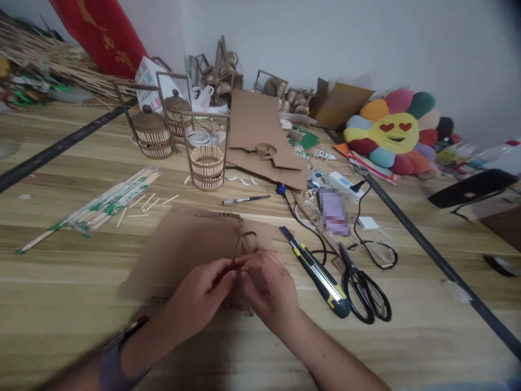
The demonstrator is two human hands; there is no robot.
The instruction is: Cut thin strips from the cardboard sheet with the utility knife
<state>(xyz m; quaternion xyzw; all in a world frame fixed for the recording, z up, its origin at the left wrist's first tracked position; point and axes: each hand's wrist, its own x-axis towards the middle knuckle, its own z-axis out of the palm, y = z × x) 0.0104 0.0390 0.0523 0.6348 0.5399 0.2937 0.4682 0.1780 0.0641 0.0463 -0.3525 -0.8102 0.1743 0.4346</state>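
The person's left hand and right hand meet in narrow fingertip pinches, apparently to steady a thin brown strip curling toward one o'clock near the cardboard sheet, while cutter and scissors lie around three o'clock, presumably for reach.

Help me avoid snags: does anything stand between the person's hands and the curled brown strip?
Nothing visible does. The left hand and right hand meet at the brown strip, seemingly pinching it. The utility knife and scissors lie to the right, apart from both hands.
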